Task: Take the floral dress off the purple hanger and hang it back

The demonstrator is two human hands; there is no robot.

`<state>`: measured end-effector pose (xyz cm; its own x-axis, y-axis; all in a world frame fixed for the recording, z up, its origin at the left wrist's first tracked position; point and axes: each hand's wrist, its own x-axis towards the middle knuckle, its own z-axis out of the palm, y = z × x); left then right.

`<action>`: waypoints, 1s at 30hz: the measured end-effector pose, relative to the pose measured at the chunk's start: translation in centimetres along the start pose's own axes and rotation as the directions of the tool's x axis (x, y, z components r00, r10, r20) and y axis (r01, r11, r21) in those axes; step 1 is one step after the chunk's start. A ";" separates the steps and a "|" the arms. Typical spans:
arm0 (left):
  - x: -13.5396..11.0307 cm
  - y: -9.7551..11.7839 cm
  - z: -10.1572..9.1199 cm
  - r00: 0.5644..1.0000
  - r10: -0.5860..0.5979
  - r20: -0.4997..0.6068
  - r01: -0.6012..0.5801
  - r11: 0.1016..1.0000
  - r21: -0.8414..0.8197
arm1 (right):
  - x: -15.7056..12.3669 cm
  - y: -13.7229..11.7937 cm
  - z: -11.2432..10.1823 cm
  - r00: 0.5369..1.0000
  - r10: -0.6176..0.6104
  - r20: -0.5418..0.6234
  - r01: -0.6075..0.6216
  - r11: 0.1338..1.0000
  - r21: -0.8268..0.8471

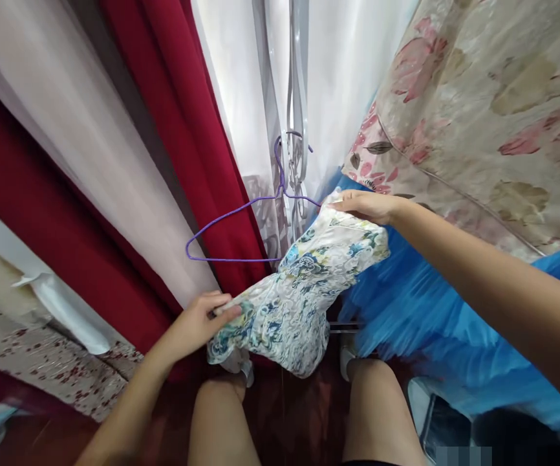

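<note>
A white floral top (304, 298) with blue, green and yellow print hangs tilted on one side of a purple hanger (234, 210). The hanger's right arm goes into the top, while its left arm is bare. My right hand (365, 206) is closed on the upper right shoulder of the top, close to the hanger. Lower down, my left hand (207, 323) pinches the other shoulder edge between thumb and fingers. Fabric hides some fingertips. The hanger's hook (280, 152) is up among grey metal strips and rods (292, 90).
Dark red drapes (163, 97) and a pale pink cloth (90, 116) hang at left. White cloth (231, 58) is behind the hanger. At right are a floral fabric (493, 110) and blue tulle (435, 304). A phone-like dark slab (447, 427) lies lower right.
</note>
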<state>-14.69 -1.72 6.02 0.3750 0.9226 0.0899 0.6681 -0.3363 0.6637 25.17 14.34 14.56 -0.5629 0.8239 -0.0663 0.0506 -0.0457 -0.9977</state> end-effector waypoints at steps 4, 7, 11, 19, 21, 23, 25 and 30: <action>1.1 -3.5 -4.4 0.989 0.022 -0.149 0.025 0.952 0.304 | -0.6 -0.1 0.1 0.994 0.028 -0.102 -0.025 0.999 0.025; 2.3 -2.8 -7.1 0.957 0.122 -0.261 -0.019 0.931 0.365 | -0.8 -0.5 0.3 0.985 0.074 -0.153 -0.070 0.997 0.032; 4.6 0.9 -8.6 0.852 0.182 -0.491 -0.060 0.965 0.255 | -0.9 -1.0 0.7 0.968 0.181 -0.174 -0.186 0.982 -0.015; 9.2 2.7 -8.7 0.872 -0.430 -0.236 0.207 0.759 -0.617 | -2.6 1.0 0.5 0.959 0.199 -0.199 -0.177 0.976 0.125; 8.5 2.6 -8.6 0.846 -0.415 -0.335 0.158 0.795 -0.585 | -4.5 2.8 0.1 0.968 0.140 -0.208 -0.107 0.981 0.162; 7.4 3.2 -8.1 0.828 -0.262 -0.496 0.014 0.894 -0.449 | -6.7 4.6 0.0 0.963 0.050 -0.263 -0.004 0.985 0.173; 6.2 4.5 -7.4 0.834 -0.054 -0.550 -0.110 0.959 -0.261 | -8.5 5.9 0.3 0.935 -0.027 -0.353 0.088 0.983 0.159; 5.0 8.9 -6.5 0.832 0.195 -0.520 -0.183 0.980 0.074 | -9.2 3.1 1.6 0.814 -0.188 -0.549 0.327 0.930 0.166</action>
<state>-11.04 1.17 17.18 0.1080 0.7999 0.5903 0.6340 -0.5128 0.5789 29.18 5.67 12.07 -0.0146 0.9897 0.1425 -0.2745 0.1331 -0.9523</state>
